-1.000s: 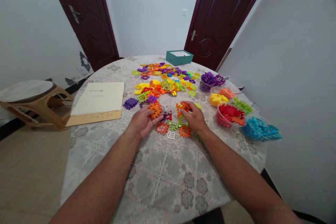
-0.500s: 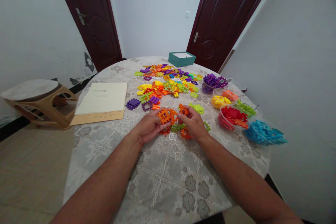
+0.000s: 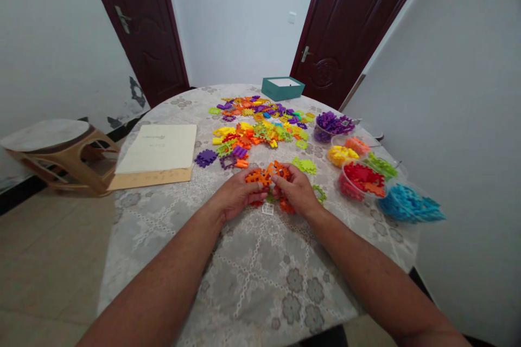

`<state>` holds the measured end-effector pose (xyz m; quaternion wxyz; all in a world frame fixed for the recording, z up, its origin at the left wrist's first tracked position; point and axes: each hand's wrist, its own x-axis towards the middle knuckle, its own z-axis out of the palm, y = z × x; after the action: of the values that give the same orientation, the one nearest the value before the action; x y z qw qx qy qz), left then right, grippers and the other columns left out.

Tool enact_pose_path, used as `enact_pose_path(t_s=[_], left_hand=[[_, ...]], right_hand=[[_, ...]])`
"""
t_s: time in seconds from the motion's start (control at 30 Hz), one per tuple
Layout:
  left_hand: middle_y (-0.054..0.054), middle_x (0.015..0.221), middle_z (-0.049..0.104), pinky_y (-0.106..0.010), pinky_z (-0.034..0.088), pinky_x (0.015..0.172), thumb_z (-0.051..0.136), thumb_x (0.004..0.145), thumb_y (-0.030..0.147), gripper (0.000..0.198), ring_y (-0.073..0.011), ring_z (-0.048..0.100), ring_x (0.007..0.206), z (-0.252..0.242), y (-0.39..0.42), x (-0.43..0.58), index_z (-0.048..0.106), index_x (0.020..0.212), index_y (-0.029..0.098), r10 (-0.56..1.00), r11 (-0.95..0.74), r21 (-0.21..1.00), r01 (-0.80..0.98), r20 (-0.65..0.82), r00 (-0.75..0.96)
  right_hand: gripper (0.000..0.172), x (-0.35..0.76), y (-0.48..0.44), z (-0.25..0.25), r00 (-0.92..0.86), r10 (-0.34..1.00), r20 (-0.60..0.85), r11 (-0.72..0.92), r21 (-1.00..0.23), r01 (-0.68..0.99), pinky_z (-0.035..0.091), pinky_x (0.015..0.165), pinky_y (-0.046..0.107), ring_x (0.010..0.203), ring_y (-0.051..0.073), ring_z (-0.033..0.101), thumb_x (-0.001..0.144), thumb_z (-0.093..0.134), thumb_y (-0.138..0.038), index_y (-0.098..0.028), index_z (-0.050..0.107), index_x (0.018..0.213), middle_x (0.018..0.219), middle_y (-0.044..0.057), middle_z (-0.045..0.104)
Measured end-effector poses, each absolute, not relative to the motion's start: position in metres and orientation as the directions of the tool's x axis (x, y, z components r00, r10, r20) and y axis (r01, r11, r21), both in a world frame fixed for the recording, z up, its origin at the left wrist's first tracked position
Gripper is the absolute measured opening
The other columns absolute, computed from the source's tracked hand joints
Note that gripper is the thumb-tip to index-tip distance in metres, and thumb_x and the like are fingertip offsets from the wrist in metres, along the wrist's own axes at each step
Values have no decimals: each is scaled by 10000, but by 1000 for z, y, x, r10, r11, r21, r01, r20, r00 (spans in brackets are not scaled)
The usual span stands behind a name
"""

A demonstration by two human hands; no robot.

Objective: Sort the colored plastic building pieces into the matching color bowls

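Note:
My left hand is closed on orange interlocking plastic pieces, toothed at the edges. Opposite it, my right hand pinches another orange piece, which meets the left-hand pieces between my fingers. Whether they are locked together I cannot tell. Under my hands lie a small white window-shaped piece and an orange piece, partly covered by my right hand. A green toothed piece rests right of my right hand, and a lime green one just beyond it.
Mixed colourful pieces are heaped beyond my hands. At the right stand tubs of purple, yellow, red and blue pieces. Paper sheets lie left, a teal box at the back. A stool stands beside the table.
My hands have come closer together, bringing the orange pieces against each other. The left-hand pieces have tilted flatter, and the left thumb now lies over their near edge.

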<state>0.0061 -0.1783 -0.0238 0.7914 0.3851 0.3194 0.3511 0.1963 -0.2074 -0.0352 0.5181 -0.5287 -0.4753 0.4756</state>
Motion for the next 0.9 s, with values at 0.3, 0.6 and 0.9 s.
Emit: enact_pose_path(t_s=[0.3, 0.6, 0.9], left_hand=[[-134, 1177, 738, -317, 623, 824, 763, 811, 108, 369, -192, 761, 908, -28, -177, 12, 645, 1150, 195, 798, 445, 848, -288, -229, 557], [-154, 1215, 710, -393, 634, 915, 598, 843, 18, 272, -239, 746, 1027, -24, -172, 11, 634, 1072, 161, 892, 423, 786, -452, -271, 362], [-143, 1015, 726, -419, 658, 834, 548, 814, -16, 277, -258, 768, 906, -25, -159, 4, 585, 1010, 176, 930, 367, 759, -538, -312, 194]], right_hand=[[480, 195, -206, -34, 42, 999, -24, -27, -996, 80, 528, 518, 251, 552, 132, 628, 831, 727, -441, -238, 599, 1247, 750, -37, 691], [340, 237, -194, -22, 174, 984, -48, -19, -986, -168, 595, 685, 300, 659, 138, 657, 789, 685, -306, -197, 653, 1109, 718, -25, 649], [197, 243, -209, -17, -180, 935, 306, 337, -607, 720, 528, 856, 362, 895, 193, 650, 947, 605, -269, -199, 706, 1101, 960, 63, 707]])
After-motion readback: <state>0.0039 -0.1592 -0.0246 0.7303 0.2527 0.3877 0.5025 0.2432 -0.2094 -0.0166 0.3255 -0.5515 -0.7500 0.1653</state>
